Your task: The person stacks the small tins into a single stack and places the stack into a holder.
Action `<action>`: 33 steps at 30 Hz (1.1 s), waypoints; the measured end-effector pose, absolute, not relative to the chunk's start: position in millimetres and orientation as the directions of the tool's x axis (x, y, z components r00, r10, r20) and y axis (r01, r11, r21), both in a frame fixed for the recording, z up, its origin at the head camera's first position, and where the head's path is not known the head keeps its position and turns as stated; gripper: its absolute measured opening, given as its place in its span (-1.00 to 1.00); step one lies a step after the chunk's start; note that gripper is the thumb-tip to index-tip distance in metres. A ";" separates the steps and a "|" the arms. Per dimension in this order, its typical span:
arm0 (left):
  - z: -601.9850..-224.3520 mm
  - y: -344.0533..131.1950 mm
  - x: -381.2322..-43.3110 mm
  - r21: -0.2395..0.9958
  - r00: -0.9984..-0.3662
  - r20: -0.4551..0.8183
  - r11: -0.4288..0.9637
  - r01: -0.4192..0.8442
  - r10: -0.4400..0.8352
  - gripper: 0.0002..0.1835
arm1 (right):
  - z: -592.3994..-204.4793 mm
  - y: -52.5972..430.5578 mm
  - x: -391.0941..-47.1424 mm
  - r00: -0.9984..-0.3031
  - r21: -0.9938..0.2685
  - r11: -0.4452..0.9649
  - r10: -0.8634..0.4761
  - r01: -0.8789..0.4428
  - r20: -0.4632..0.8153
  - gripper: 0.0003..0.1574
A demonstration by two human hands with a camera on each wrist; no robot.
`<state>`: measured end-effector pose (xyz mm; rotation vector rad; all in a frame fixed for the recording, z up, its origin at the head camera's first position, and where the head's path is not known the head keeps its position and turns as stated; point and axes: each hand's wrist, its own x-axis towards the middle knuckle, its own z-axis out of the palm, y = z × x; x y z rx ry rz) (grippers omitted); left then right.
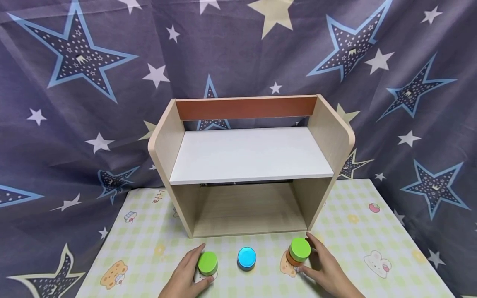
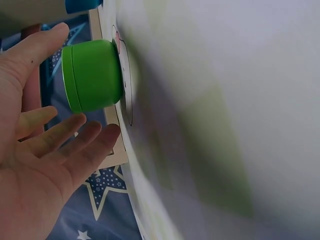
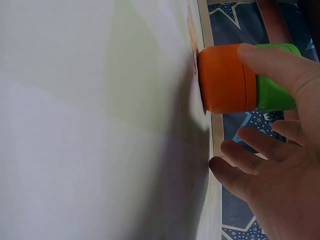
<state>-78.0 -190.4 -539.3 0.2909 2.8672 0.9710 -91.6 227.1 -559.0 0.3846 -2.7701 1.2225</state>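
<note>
A small green tub (image 1: 208, 263) with a rounded body stands on the tablecloth, front left of the shelf. My left hand (image 1: 185, 274) is beside it, thumb and fingers spread around it with a gap showing in the left wrist view. At the right, another green tub (image 3: 274, 90) sits stacked on an orange tub (image 3: 225, 80). My right hand (image 1: 326, 267) is at this stack, its thumb tip overlapping the orange tub near its upper edge, the other fingers extended and apart. Between the hands stands a blue tub (image 1: 246, 258), untouched.
A small wooden shelf unit (image 1: 329, 120) with a white middle board (image 1: 251, 153) stands just behind the tubs. Its lower compartment (image 1: 249, 209) faces me. A checked tablecloth (image 1: 357, 231) covers the table, and a star-patterned curtain (image 1: 238, 49) hangs behind.
</note>
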 end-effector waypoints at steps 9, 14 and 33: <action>-539.6 -188.4 -77.4 0.631 -0.974 -0.018 0.758 0.164 0.226 0.02 | -560.0 223.7 -92.2 -0.966 -0.731 0.632 -0.189 -0.258 0.177 0.21; -540.8 -189.4 -78.1 0.635 -0.972 -0.020 0.754 0.169 0.235 0.00 | -560.1 222.3 -92.5 -0.969 -0.751 0.614 -0.188 -0.242 0.158 0.19; -541.9 -189.5 -78.4 0.642 -0.974 -0.004 0.747 0.173 0.229 -0.08 | -562.4 221.4 -95.0 -0.965 -0.790 0.562 -0.225 -0.243 0.137 0.14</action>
